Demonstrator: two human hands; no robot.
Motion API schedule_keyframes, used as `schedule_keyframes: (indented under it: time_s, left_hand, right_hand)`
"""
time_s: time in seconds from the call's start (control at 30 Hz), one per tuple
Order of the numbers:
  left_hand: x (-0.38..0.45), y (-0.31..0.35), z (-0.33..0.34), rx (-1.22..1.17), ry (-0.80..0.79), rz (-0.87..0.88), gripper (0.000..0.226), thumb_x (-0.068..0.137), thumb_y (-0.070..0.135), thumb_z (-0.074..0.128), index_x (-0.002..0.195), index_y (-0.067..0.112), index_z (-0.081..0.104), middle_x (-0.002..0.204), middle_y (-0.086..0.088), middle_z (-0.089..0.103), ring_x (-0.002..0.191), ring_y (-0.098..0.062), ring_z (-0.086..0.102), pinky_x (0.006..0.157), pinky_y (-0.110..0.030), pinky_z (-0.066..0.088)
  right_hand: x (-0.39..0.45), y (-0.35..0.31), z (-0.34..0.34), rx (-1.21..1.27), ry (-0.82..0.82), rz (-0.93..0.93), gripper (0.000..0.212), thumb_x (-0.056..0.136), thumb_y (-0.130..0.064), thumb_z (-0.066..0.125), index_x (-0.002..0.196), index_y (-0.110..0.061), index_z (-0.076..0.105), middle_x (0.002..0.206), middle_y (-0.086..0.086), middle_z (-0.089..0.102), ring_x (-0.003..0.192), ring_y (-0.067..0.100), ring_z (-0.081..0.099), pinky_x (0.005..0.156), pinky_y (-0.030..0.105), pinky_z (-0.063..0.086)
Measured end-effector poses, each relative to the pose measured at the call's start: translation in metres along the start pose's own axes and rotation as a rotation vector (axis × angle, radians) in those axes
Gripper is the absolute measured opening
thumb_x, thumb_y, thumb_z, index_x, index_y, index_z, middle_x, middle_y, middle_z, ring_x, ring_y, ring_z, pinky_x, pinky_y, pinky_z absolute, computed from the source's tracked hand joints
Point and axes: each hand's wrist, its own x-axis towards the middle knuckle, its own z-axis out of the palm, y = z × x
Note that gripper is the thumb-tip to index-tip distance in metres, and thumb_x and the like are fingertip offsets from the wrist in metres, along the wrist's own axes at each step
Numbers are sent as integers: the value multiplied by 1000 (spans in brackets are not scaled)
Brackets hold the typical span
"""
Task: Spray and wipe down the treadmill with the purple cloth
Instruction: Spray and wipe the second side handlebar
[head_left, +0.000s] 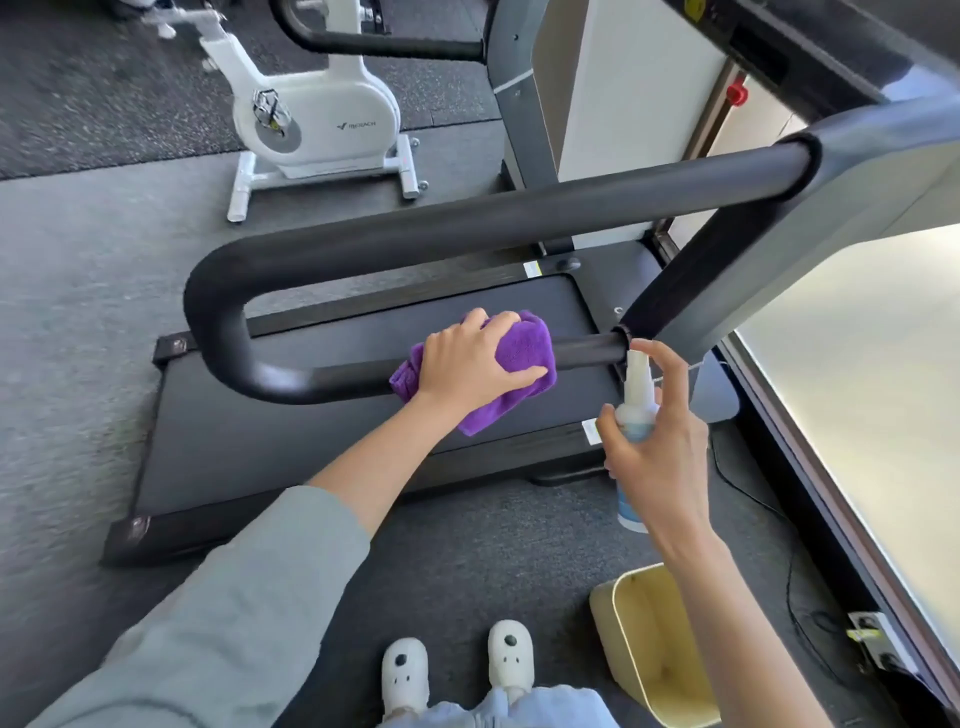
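Observation:
The treadmill has a black looped handrail (467, 223) over its dark belt (311, 426). My left hand (467, 364) presses a folded purple cloth (524, 353) onto the near bar of the handrail, fingers wrapped over it. To its right, my right hand (660, 447) grips a small white spray bottle (636, 400) upright, with the index finger on the nozzle, which points at the bare end of the bar (592, 351) beside the cloth.
A white exercise bike (317, 124) stands behind the treadmill on the grey floor. A pale yellow bin (602, 603) sits by my right foot. A black cable (753, 499) runs along the floor beside a bright window panel (857, 415) at right.

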Motion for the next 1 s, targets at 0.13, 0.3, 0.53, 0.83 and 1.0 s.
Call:
schedule_keyframes:
  time_s: [0.13,0.3,0.53,0.83,1.0]
  left_hand:
    - [-31,-50,-22,25,90,-69,71,69,84,49,119,33,58,97,5,62,78,-25,66,59,-27,35]
    - [-49,-91,-38,17,140,-172,70,64,88,48,112,38,57,94,9,62,80,-24,66,62,-28,33]
    - [-25,-32,-11,58,163,-127,74,67,85,52,118,32,59,106,3,63,87,-24,64,65,-28,35]
    - [-50,-59,-18,2,248,-32,66,74,69,64,122,23,62,110,-3,63,93,-26,62,79,-38,47]
    - [-96,-101,-45,135,393,-106,55,69,55,79,109,19,69,100,-4,65,84,-31,61,74,-40,49]
  right_hand:
    - [-6,-12,11,2,-26,-21,59,86,-6,64,130,-38,40,63,-4,52,53,26,55,57,44,52]
    - [-12,-16,19,17,-35,-22,57,86,-6,64,130,-35,42,61,-4,49,58,31,53,64,48,52]
    - [-17,-14,36,30,-48,-3,58,85,-5,64,129,-36,42,59,-8,46,60,20,50,61,37,44]
    - [-9,-22,43,35,-114,-76,59,84,-4,64,131,-33,44,69,-13,55,62,14,53,57,14,40]
    - [-10,-31,53,60,-179,-92,60,86,-5,63,130,-39,41,64,-6,53,52,26,55,56,45,52]
